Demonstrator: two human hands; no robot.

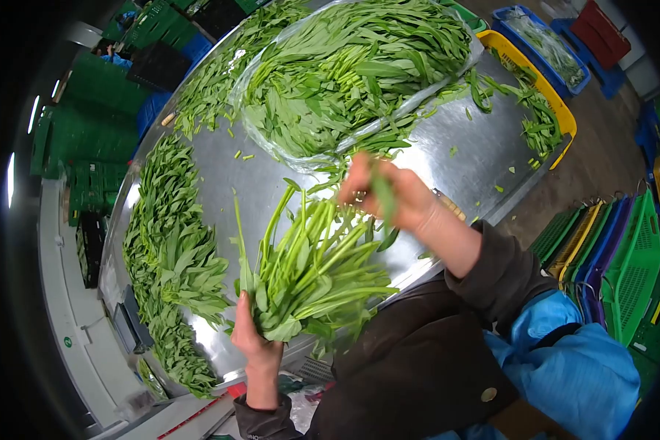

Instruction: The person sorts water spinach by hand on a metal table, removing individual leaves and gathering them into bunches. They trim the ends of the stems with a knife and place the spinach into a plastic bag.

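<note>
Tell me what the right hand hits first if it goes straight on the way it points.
Likely the heap of greens on clear plastic, just beyond the right hand and its green stem; depth unclear, hand blurred.

The table (462,147) is smooth, shiny sheet metal. Clear, glossy plastic film (251,132) lies on it. The bunch of greens (308,279) has smooth, faintly glossy stems.
</note>
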